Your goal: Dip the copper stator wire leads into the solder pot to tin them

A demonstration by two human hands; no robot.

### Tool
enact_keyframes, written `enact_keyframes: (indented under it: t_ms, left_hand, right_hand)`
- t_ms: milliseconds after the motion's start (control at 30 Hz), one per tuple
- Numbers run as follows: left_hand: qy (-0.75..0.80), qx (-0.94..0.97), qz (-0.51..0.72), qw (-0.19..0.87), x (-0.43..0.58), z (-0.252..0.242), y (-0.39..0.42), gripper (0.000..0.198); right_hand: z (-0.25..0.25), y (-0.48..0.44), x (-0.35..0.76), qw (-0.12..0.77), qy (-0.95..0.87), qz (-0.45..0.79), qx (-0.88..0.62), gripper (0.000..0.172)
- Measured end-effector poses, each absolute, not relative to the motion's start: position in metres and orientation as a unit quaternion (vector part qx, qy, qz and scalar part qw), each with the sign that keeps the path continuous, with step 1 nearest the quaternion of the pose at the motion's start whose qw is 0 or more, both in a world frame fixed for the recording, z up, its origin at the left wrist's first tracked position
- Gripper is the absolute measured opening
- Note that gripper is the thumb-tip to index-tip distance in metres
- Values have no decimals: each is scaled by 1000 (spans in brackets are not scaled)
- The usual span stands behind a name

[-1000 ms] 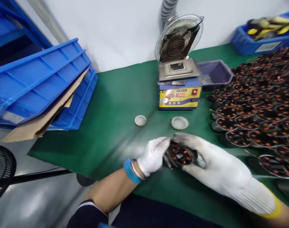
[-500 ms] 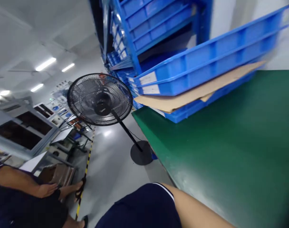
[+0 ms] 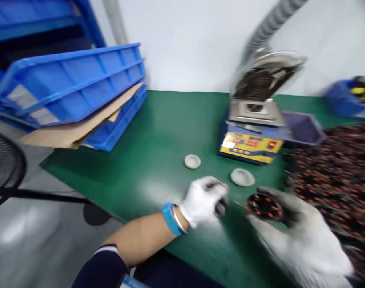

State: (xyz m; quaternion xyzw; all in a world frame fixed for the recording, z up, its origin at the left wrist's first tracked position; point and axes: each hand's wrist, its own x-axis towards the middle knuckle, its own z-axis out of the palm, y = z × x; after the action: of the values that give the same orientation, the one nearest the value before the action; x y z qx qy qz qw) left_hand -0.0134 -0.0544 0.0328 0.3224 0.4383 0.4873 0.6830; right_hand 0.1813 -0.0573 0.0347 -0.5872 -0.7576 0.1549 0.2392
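Note:
My right hand [image 3: 305, 232], in a white glove with darkened fingers, grips a small round motor stator [image 3: 264, 206] with copper windings between thumb and fingers. Thin wire ends seem to stick out from its left side. My left hand [image 3: 204, 201], gloved in white with a blue wristband, is above the green table [image 3: 167, 132], its fingers curled and pressed together. Whatever is in them, if anything, is hidden by blur. Beyond the hands lie two shallow whitish dishes, a smaller dish [image 3: 192, 161] and a larger dish [image 3: 242, 177].
Many similar stators [image 3: 335, 176] cover the table's right side. A yellow-and-blue solder-pot-like device [image 3: 250, 146] with a red display stands behind the dishes, a hose [image 3: 272, 24] above it. A purple bin [image 3: 304, 128] adjoins it. Blue crates [image 3: 80, 80] with cardboard are at left, near a fan [image 3: 5, 172].
The view has swung right from the aisle and fan to the table. Both gloved hands, the stators and the device have come into sight; the crates have shifted left.

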Motion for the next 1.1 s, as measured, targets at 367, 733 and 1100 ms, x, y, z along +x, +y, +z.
enact_keyframes:
  t_ms: [367, 733, 1100]
  left_hand:
    - [489, 372, 487, 620, -4, 5, -42, 36]
    - [487, 393, 475, 619, -6, 2, -35, 29]
    - [484, 388, 468, 629, -6, 4, -34, 22]
  right_hand:
    - [62, -3, 187, 77, -751, -13, -656, 43]
    - [64, 30, 180, -140, -788, -72, -595, 50]
    - [81, 33, 183, -101, -793, -37, -600, 53]
